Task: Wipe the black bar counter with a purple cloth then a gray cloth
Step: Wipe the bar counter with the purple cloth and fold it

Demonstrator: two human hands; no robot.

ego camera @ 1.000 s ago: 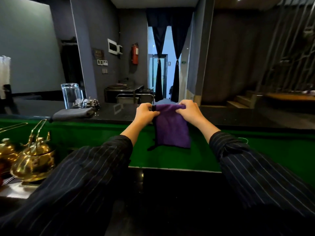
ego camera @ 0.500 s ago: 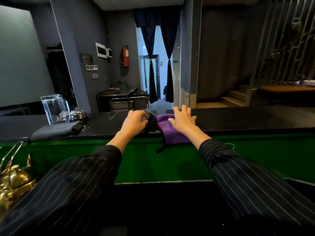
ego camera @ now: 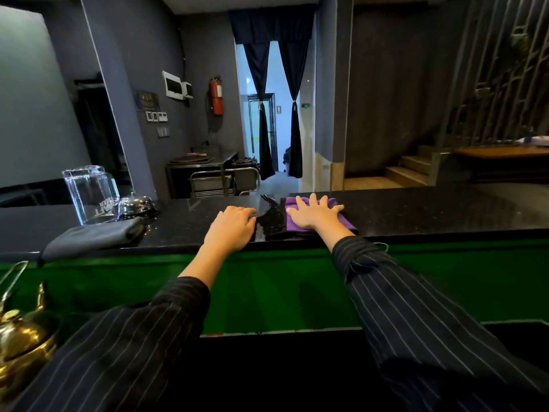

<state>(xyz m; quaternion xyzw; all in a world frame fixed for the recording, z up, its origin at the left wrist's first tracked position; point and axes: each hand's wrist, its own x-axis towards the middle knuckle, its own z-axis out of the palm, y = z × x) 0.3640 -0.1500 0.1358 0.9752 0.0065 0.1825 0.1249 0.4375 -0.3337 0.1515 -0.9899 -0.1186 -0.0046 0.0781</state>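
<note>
The black bar counter [ego camera: 430, 209] runs across the view above a green front panel. A folded purple cloth [ego camera: 347, 223] lies on it right of centre. My right hand [ego camera: 313, 212] presses flat on the cloth, fingers spread, and covers most of it. My left hand [ego camera: 230, 226] rests palm down on the bare counter just left of the cloth, fingers loosely bent, holding nothing. A wet streak [ego camera: 270, 218] shines between the hands. A folded gray cloth [ego camera: 92, 237] lies on the counter at the left, near the front edge.
Behind the gray cloth stand an upturned glass mug [ego camera: 89, 193] and a metal call bell [ego camera: 138, 203]. A brass teapot [ego camera: 20, 337] sits low at the left, below the counter. To the right of the purple cloth the counter stretches on.
The purple cloth, held up by both hands in front of the green panel, was laid on the counter. My right hand flattened onto it; my left hand let go and rests beside it.
</note>
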